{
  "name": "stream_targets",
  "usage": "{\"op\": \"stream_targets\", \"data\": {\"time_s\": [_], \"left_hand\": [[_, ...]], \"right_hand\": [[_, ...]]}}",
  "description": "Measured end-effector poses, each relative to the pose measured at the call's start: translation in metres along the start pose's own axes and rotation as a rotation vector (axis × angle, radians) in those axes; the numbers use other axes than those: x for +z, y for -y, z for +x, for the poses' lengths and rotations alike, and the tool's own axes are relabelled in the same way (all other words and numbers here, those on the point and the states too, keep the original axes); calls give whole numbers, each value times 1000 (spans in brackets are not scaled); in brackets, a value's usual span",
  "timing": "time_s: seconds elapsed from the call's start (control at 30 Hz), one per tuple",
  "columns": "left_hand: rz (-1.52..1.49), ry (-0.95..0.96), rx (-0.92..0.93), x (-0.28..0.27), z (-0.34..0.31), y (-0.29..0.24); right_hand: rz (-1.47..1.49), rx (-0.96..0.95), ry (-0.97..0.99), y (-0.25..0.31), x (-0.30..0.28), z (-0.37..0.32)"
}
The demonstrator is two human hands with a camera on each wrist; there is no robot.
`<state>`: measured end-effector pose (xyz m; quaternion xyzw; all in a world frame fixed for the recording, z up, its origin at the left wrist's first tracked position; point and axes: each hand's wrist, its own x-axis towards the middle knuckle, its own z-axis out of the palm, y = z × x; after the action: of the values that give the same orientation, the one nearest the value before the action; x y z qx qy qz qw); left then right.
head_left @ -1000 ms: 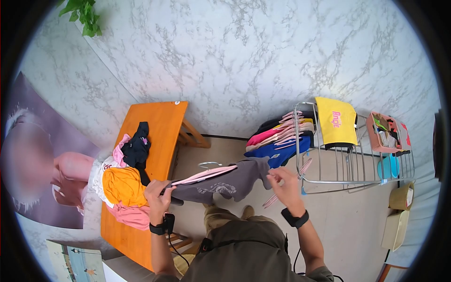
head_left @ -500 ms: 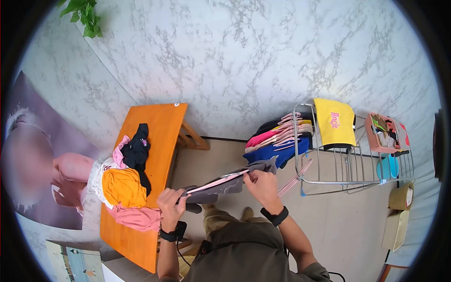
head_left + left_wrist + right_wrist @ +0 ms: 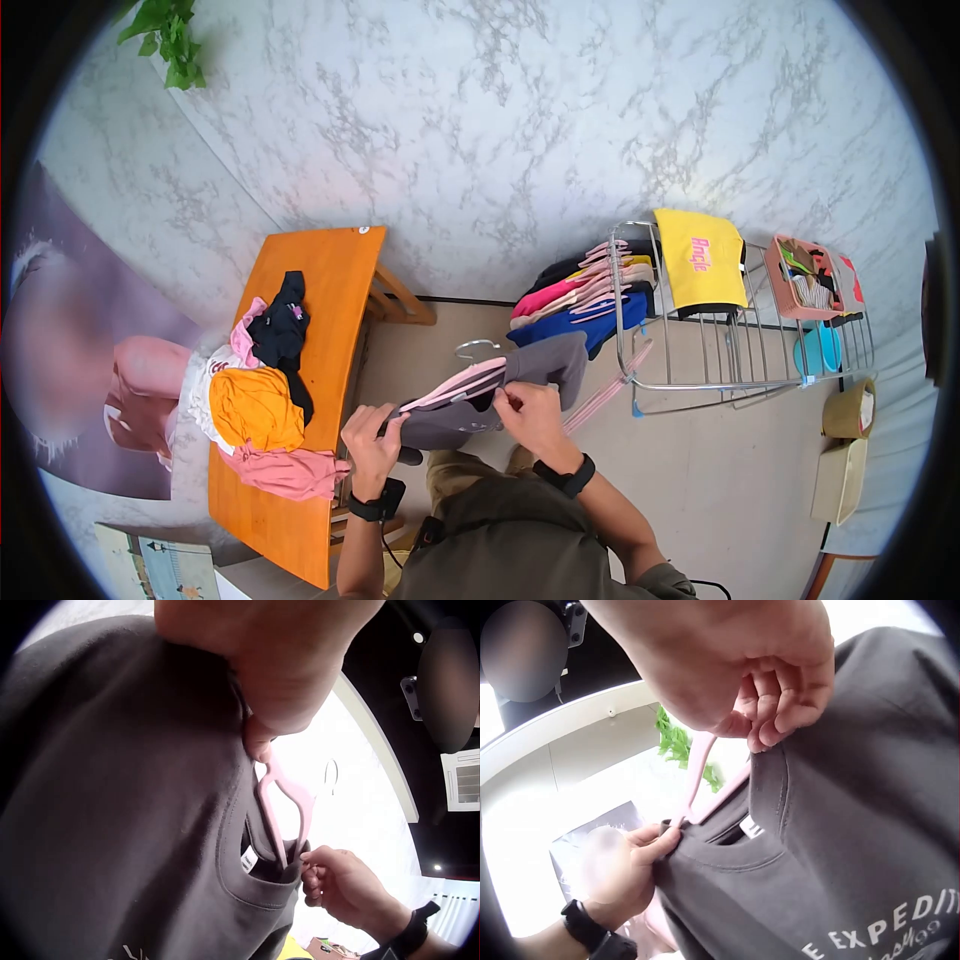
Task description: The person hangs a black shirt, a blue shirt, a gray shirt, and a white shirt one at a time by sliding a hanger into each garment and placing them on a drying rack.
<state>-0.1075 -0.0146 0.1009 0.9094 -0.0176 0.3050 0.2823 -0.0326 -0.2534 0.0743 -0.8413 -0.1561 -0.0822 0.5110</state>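
A person (image 3: 520, 550) holds both arms forward, the left forearm (image 3: 360, 562) nearly straight ahead and the right forearm (image 3: 610, 512) slanting inward. The left grip (image 3: 371, 447) pinches between thumb and fingers; the right grip (image 3: 536, 417), near it, pinches too, its fingers curled toward the palm.

Legible lettering comprises white capitals (image 3: 877, 928) reading "E EXPEDIT" on the dark grey shirt (image 3: 855, 802), running out of the right wrist view above an unclear script line (image 3: 901, 947), and pink letters (image 3: 699, 254) reading "Angle" or "Angie" on the yellow cloth (image 3: 712, 285), the shirt's neck label (image 3: 752, 826) being illegible.
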Motion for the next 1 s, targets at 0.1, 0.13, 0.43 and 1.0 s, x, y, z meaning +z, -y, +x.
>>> {"op": "stream_targets", "data": {"time_s": [0.1,0.13,0.43,1.0], "left_hand": [[-33,5,-20,-1,-4,3],[-35,8,-19,-1,-4,3],[-67,59,-26,15,1,10],[-62,563,-97,244,34,1]], "right_hand": [[16,6,57,5,-8,0],[16,9,55,2,-8,0],[57,185,153,-35,-30,-11],[126,604,149,-166,-47,-85]]}}
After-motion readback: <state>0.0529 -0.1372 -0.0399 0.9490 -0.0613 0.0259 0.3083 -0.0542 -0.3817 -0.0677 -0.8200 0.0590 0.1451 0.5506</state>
